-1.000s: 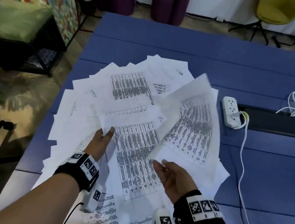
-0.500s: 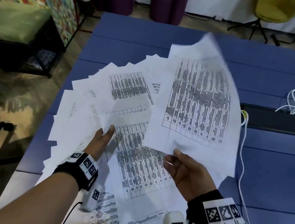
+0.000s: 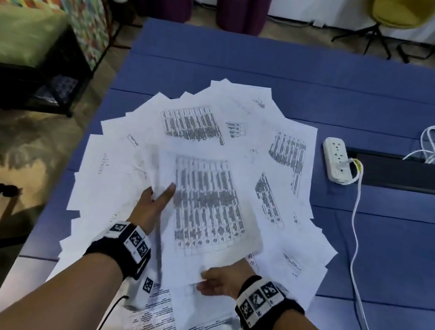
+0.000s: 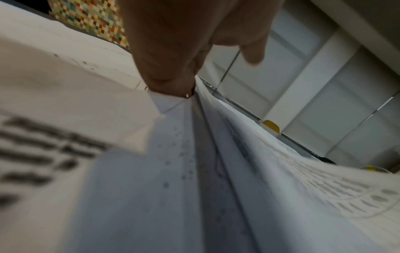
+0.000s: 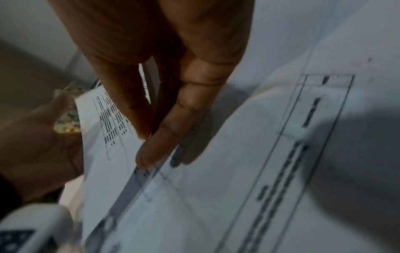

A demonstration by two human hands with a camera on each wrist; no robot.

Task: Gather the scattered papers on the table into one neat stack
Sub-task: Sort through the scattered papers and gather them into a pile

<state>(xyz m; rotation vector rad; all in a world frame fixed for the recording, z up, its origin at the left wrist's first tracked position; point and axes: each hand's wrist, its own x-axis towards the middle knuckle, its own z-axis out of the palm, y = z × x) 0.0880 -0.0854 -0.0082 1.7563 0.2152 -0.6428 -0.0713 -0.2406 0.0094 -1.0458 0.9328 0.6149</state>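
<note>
The right hand (image 3: pixel 221 280) pinched the near edge of a printed sheet (image 3: pixel 209 206), and the left hand (image 3: pixel 153 206) held a thin sheaf by its left edge, thumb on top. Only the edges were held — the limp sheet could sag or slip askew. Beyond, the scattered papers (image 3: pixel 219 113) fanned across the blue worktop (image 3: pixel 369 248), easily nudged toward the power strip (image 3: pixel 336 163).

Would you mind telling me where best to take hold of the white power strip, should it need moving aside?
I would grip the power strip across its long sides at the far half, coming from above. It lies flat on the blue table as a narrow bar, and its near end is taken up by a plug and white cable, so the fingers would probably foul there.
</note>
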